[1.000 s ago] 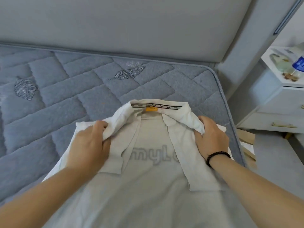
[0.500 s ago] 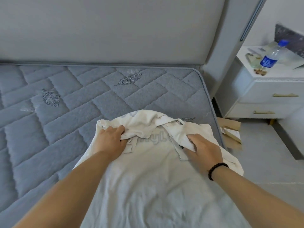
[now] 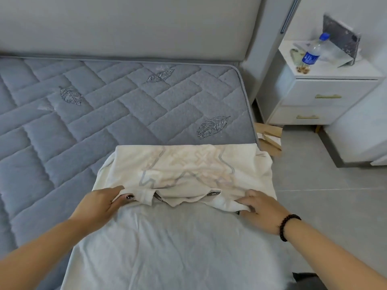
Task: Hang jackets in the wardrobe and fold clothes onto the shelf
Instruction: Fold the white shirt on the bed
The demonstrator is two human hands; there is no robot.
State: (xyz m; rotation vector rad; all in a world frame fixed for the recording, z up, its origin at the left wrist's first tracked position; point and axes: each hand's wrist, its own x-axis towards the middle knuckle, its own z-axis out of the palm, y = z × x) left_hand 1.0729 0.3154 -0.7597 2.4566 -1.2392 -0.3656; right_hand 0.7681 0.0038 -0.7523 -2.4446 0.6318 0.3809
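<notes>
A white polo shirt (image 3: 180, 243) lies on the grey quilted mattress (image 3: 100, 114), near its right edge. Its top part is folded down toward me, so the collar lies at mid-shirt and a faint print shows through the turned-over cloth. My left hand (image 3: 100, 206) pinches the folded edge at the collar's left end, thumb on top. My right hand (image 3: 261, 210), with a black bead bracelet on the wrist, grips the bunched cloth at the collar's right end.
A padded headboard (image 3: 125, 26) runs behind the mattress. A white nightstand (image 3: 326, 95) with gold handles stands at the right, holding a water bottle (image 3: 314, 53) and a dark frame. Wooden pieces (image 3: 270, 137) lie on the grey floor beside the bed.
Both hands have pulled the shirt's collar end toward me and folded the top part over the body. The view has lifted, showing more mattress and the nightstand.
</notes>
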